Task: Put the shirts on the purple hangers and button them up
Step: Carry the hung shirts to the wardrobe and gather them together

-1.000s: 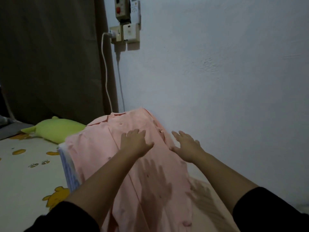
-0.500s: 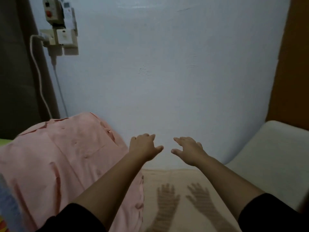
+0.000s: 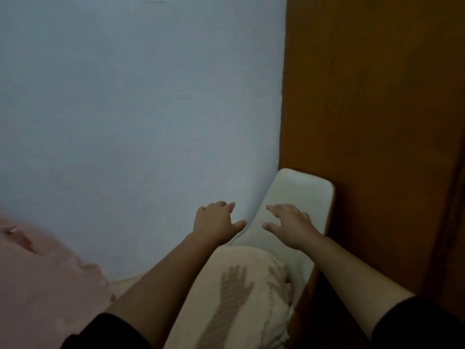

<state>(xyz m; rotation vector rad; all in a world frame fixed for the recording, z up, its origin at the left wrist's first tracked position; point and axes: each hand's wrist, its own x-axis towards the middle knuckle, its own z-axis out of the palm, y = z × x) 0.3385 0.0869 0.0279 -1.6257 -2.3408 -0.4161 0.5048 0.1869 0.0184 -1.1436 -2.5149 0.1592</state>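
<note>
We've got the pink shirt (image 3: 37, 285) down at the lower left, spread out and rumpled, its far edge running along the pale wall, blurred, partly cut off by the frame.

Bed: a cream mattress (image 3: 297, 195) set into the corner where the pale wall meets the brown wooden panel, its far end rounded.
Beige blanket (image 3: 241, 308): rumpled, lying on the bed along the wall edge (hand shadows fall across it).
Pink shirt (image 3: 42, 293): spread at the left, beside the blanket, blurred, its support hidden.
</note>
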